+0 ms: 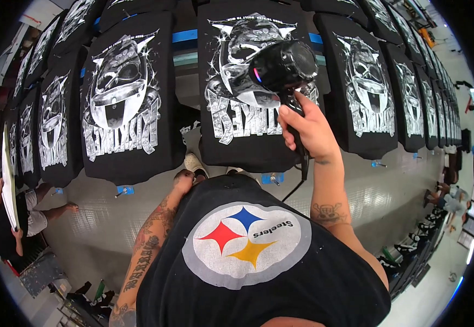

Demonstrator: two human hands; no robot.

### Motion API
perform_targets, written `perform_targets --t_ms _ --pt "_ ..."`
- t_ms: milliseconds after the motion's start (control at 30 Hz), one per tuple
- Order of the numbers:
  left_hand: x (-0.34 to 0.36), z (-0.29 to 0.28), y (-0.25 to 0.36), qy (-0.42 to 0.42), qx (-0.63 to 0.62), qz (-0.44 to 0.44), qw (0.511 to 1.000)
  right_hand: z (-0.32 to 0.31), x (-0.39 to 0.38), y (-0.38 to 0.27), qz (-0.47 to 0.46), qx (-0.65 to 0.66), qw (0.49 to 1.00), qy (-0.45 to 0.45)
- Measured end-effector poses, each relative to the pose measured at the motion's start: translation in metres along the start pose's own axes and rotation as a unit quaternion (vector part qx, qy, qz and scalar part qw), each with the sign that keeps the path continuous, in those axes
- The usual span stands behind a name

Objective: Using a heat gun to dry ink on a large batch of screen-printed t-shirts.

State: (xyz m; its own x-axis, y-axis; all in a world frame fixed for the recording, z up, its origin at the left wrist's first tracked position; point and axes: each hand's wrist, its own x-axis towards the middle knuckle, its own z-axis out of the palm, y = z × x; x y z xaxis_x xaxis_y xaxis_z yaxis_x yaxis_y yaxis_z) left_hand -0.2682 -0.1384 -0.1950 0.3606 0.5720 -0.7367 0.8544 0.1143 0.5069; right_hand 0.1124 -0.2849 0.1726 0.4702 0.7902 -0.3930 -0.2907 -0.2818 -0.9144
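My right hand [302, 120] grips the handle of a black hair dryer [283, 65], whose cord hangs down from it. The dryer is held over a black shirt [228, 147] with a white skull-like print, stretched on a platen in front of me. Low at my body's left side, beside my dark top, my left hand [183, 180] has its fingers curled; whether it holds anything is hidden. Another printed black shirt [114, 152] lies on the platen just left of the middle one, and one more [365, 141] on the platen to the right.
Rows of platens with printed shirts curve away to both sides, on blue-marked rails [185, 35]. At far left a co-worker [13, 223] holds a pale board [8, 180]. Another person [449, 199] is at far right. A grey floor [95, 185] shows beneath, my shoes [193, 163] on it.
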Motion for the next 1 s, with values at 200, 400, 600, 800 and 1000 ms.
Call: perform_targets --t_ms 200,400,600,800,1000 --pt "-0.015 -0.005 -0.025 -0.013 0.091 -0.005 0.996 0.01 0.021 -0.001 -0.017 -0.034 0.999 -0.006" --pt "-0.012 -0.01 0.007 0.013 0.063 0.013 0.998 -0.015 -0.015 0.0 0.014 -0.015 1.0 0.022" --pt "-0.026 -0.008 0.109 0.046 -0.247 0.12 0.96 -0.045 -0.05 0.005 0.003 -0.003 0.991 0.133" --pt "-0.042 -0.024 0.214 0.249 -0.015 0.35 0.903 -0.066 -0.067 0.019 -0.019 0.01 0.983 0.184" --pt "-0.013 -0.029 0.276 0.253 -0.021 0.372 0.893 -0.062 -0.049 0.021 -0.026 0.013 0.982 0.185"
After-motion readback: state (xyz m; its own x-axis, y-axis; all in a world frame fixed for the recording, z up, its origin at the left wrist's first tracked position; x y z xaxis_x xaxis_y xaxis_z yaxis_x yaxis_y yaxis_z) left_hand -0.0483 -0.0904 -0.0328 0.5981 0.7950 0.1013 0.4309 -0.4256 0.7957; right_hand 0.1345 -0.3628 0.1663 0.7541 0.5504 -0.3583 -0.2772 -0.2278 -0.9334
